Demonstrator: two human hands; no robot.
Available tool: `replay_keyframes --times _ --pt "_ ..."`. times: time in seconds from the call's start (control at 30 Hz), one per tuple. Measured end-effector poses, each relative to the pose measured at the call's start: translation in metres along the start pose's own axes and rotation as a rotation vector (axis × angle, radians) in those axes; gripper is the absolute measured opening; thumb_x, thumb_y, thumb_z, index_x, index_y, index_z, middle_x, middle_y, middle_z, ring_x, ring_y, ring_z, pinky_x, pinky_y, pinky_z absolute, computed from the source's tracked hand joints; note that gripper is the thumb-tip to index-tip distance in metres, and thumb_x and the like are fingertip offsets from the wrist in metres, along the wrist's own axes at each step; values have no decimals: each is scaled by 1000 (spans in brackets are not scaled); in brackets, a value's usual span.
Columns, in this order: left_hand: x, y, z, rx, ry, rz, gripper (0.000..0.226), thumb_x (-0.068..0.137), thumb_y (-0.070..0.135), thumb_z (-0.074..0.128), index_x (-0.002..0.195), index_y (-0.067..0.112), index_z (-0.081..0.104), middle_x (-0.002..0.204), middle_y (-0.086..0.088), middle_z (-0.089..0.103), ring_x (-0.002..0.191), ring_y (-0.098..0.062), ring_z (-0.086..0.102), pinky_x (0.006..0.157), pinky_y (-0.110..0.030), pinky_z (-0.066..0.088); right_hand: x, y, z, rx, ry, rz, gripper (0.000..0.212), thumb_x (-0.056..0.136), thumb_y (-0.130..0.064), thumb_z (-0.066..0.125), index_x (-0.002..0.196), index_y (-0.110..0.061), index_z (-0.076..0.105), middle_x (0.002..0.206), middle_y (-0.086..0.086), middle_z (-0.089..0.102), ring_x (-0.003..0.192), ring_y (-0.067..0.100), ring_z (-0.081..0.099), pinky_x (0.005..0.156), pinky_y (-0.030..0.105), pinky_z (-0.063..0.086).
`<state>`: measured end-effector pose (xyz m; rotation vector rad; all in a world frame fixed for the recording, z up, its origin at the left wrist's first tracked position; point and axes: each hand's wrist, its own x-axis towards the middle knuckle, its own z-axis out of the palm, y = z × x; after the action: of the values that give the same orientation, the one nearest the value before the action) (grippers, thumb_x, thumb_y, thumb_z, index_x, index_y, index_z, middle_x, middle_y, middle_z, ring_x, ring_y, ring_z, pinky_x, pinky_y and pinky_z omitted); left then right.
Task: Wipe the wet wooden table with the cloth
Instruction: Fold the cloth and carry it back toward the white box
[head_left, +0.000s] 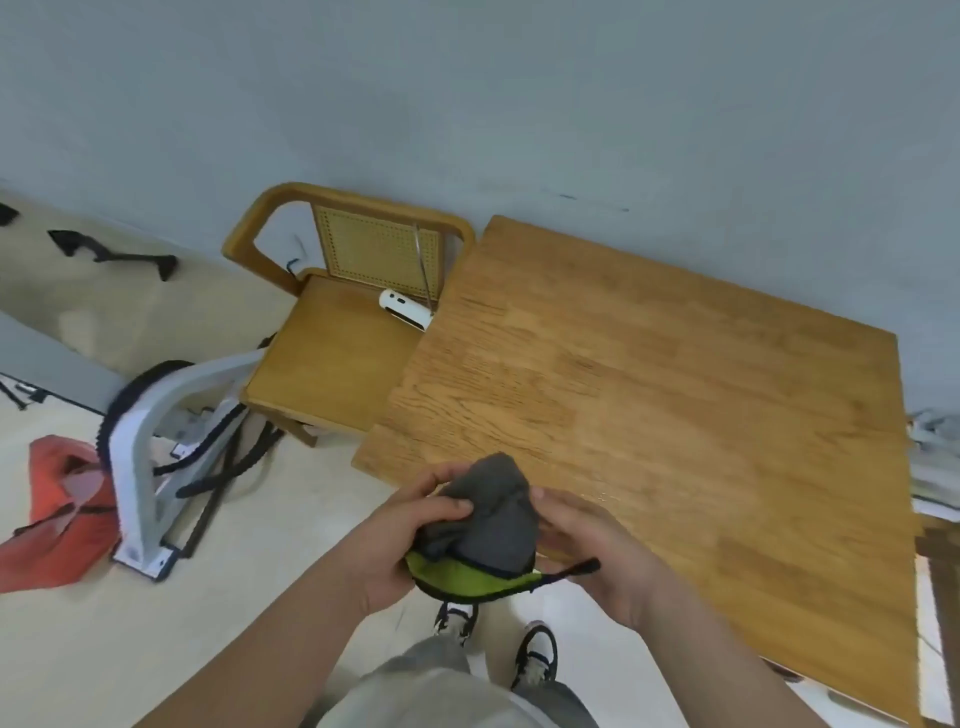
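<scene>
Fingers (444, 474) of the left hand (410, 525) are curled over the top of the cloth (493, 509), thumb pressed across its front, so that hand has a proper grip. The right hand (582, 540) cups the other side with its thumb on the grey fabric. Its fingers are bent round behind, so I can't see how tight they are.

The cloth is bunched into a lump between both hands, grey side up, green underside and dark trim showing at the bottom, a little dark tab poking out to the right. It's held up in front of the body, right at the near left corner of the table (649, 389), and doesn't look like it's touching the wood.

My guess is the two-handed hold is for folding or balling it into a decent pad before it goes down, so wiping hasn't started. There's a faint shine on the wood just beside the right hand, possibly the wet bit.

A chair (332, 364) sits against the table's left edge with a white gadget (405, 309) on its seat.
</scene>
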<state>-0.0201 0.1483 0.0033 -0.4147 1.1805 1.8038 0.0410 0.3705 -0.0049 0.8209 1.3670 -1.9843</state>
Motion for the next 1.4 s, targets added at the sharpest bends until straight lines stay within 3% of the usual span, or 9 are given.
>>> replay_keyframes --times 0.1,0.2,0.4,0.6,0.93,1.13,1.2,1.27,1.4 --pt "-15 -16 23 -220 -94 23 40 98 11 60 136 18 64 138 -19 63 130 -38 58 116 -53 38 -10 -13 5 116 -220 45 43 103 -41 59 133 -12 70 136 11 69 130 30 63 114 50 44" --pt "-23 -20 23 -364 -92 -29 44 103 32 54 142 13 60 143 -17 59 134 -34 56 120 -49 34 -5 -19 26 54 -151 57 46 93 -33 74 132 -10 69 128 11 74 120 28 70 108 47 50" --pt "-50 -3 -53 -142 143 107 56 99 64 44 138 28 63 134 -3 68 126 -22 64 112 -51 45 23 -26 112 -132 -80 -42 46 86 -26 84 128 -14 69 117 10 78 109 29 74 104 53 55" --pt "-106 32 -173 -153 230 266 43 98 28 67 137 12 62 133 -9 69 125 -26 64 114 -47 42 66 -41 244 -284 -170 4 43 82 -30 88 122 -22 74 116 9 78 109 32 74 101 55 56" --pt "-183 89 -314 -514 431 424 40 98 30 64 135 15 63 130 -9 71 121 -28 66 107 -45 48 155 -41 413 -280 -168 92 45 92 -16 75 135 -15 63 122 9 75 114 31 71 81 44 59" --pt "-194 115 -373 -631 544 523 48 90 21 75 136 22 61 130 -10 70 120 -31 66 99 -46 53 205 -34 500 -720 -273 60 75 81 -47 85 144 -28 50 139 0 63 120 23 67 85 41 57" --pt "-199 126 -391 -688 592 534 43 92 21 73 134 21 63 127 -11 71 118 -32 68 98 -45 55 220 -34 535 -1059 -277 -276 56 76 -53 82 127 -47 59 136 -17 52 122 10 58 92 36 55" --pt "-203 139 -411 -703 621 555 37 96 25 68 132 18 65 127 -14 71 117 -33 68 99 -46 55 225 -37 579 -1081 -412 -437 29 83 -37 81 106 -45 67 120 -20 59 111 5 61 85 29 57" --pt "-210 171 -454 -637 688 584 47 106 51 43 130 20 69 127 -12 71 121 -28 65 108 -52 49 245 -51 653 -1015 -636 -248 14 87 -40 80 93 -29 74 97 -10 75 94 7 71 82 30 60"
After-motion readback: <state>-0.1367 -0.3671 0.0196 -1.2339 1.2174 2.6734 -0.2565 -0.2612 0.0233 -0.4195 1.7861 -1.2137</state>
